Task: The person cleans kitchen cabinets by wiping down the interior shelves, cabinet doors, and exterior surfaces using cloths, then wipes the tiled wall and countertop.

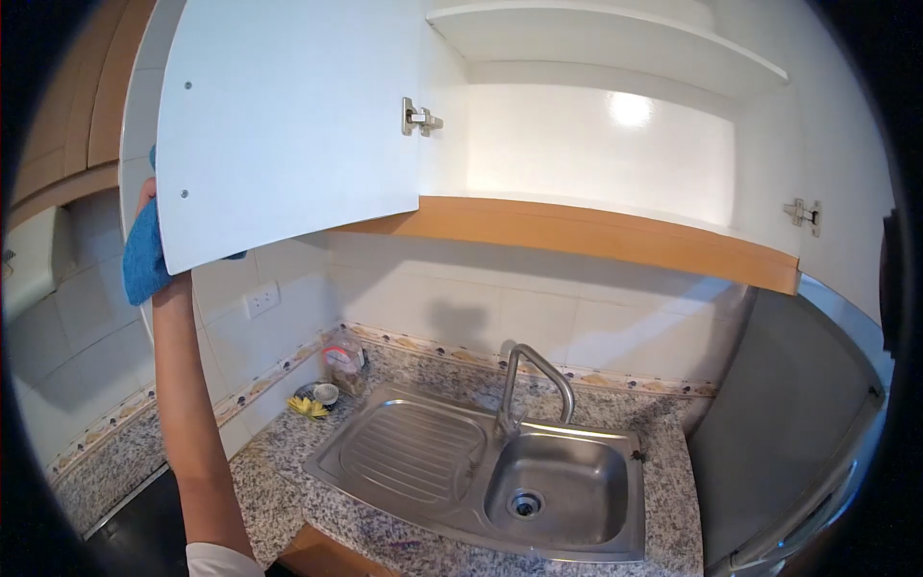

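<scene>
the left grip (147, 192) is sitting mostly behind the door (288, 125), so i cannot tell whether it is closed or open. the cloth (146, 258) is draping around it, probably feeling light and soft, suiting a bunched hold. the stiff door is hanging from its hinge (411, 116), offering its free edge for holding.

"What's the surface made of?"

"It's a speckled grey stone desk (673, 481) with a steel sink (635, 519) set into it: ribbed drainboard (409, 450) on the left, basin (562, 481) on the right."

"And on it?"

"A bent tap (508, 389) stands behind the basin. In the back left corner, a see-through package (343, 363) sits near a small whitish round thing (326, 394) and something yellow (308, 408), too small to identify."
</scene>
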